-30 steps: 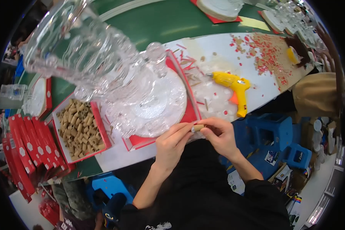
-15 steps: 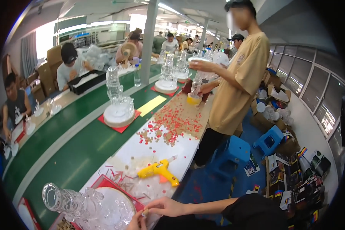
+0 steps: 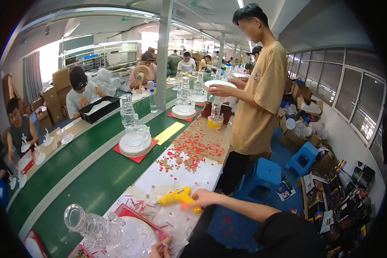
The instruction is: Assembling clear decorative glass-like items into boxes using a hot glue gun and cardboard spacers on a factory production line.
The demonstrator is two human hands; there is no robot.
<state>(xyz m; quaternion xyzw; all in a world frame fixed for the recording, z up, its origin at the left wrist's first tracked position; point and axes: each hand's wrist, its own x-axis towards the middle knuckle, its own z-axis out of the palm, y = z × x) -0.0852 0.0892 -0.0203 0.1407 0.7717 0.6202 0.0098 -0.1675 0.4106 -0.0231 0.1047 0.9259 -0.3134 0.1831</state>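
My right hand [image 3: 204, 198] is at the handle of a yellow glue gun [image 3: 175, 196], its fingers closed around it. The gun lies over crumpled clear plastic at the white worktop's edge, nozzle to the left. At the lower edge, my left hand [image 3: 160, 249] pinches a small tan piece [image 3: 166, 242], partly hidden by the fingers. Beside that hand a clear glass tower-like piece [image 3: 92, 225] leans left over a round white base [image 3: 139, 234]. This base sits in a red tray [image 3: 161, 233].
Red and tan discs [image 3: 191, 148] are scattered along the worktop [image 3: 146, 178]. More glass pieces on round bases [image 3: 135, 144] stand along the green conveyor [image 3: 94, 172]. A person in a tan shirt [image 3: 260, 103] holds a white plate [image 3: 220, 84]. Blue stools [image 3: 260, 178] stand at right.
My right hand has left the small piece near my left hand and reached forward to the glue gun. My left hand stays low by the tray. The standing person's plate has come lower.
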